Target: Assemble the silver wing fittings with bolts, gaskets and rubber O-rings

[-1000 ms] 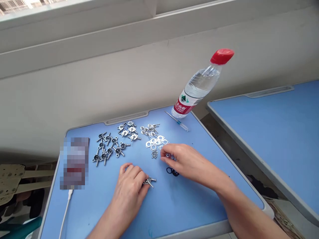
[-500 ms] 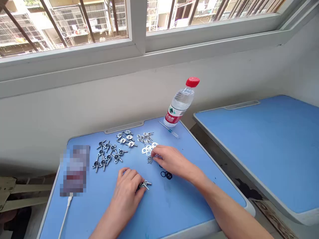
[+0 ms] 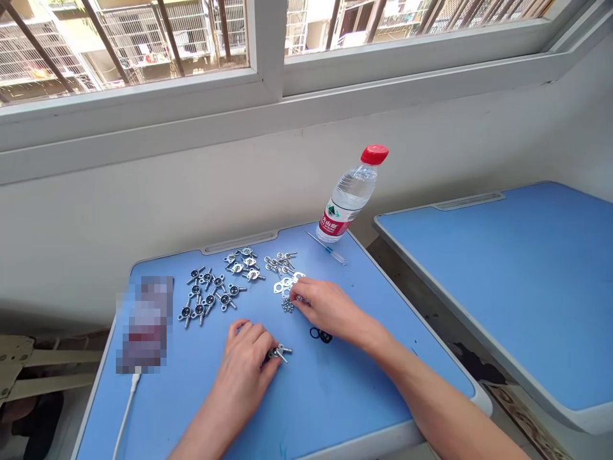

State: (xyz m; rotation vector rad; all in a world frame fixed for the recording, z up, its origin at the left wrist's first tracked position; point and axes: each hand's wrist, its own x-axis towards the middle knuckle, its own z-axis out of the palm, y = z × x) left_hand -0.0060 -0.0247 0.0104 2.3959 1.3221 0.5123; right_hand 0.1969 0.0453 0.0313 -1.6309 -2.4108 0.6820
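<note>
Near the front middle of the blue table, my left hand [image 3: 249, 358] grips a small metal fitting [image 3: 281, 352] between thumb and fingers. My right hand [image 3: 322, 305] is closed at the pile of small screws [image 3: 287, 306], its fingertips pinched beside the flat metal plates [image 3: 279, 287]; what they hold is too small to make out. Black rubber rings [image 3: 325, 337] lie just under the right wrist. Several metal fittings with black centres [image 3: 209, 299] lie to the left, and more silver fittings [image 3: 249, 262] sit behind them. Small eyelet-like metal pieces [image 3: 279, 261] lie behind the plates.
A water bottle with a red cap [image 3: 347, 201] stands at the table's back right corner, beside a thin screwdriver [image 3: 327, 248]. A blurred flat object [image 3: 146, 324] with a white cable [image 3: 125, 412] lies on the left. A second blue table [image 3: 507, 281] stands across a gap.
The view has shifted slightly. Both hands keep nearly the same places and grips, with the right fingertips still at the screws.
</note>
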